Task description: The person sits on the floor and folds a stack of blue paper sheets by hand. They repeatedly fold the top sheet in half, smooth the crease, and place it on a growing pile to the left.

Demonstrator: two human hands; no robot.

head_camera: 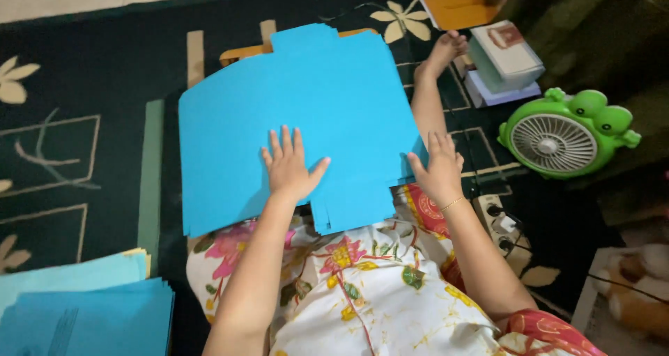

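Note:
A stack of blue die-cut card sheets [306, 112] lies across my lap and legs, over a dark patterned carpet. My left hand [289, 164] rests flat on the top sheet with fingers spread, near the stack's lower middle. At the stack's right edge my right hand [439, 168], a thin bracelet at its wrist, presses flat with the fingers on the blue card. Neither hand grips anything. My bare foot [442, 52] sticks out past the stack's upper right corner.
Another pile of blue sheets [83, 307] sits at the lower left. A green frog-shaped fan [561, 136] stands on the right, small boxes [505, 59] beyond it, a power strip [498, 220] by my right arm, and orange card [453, 0] at the top.

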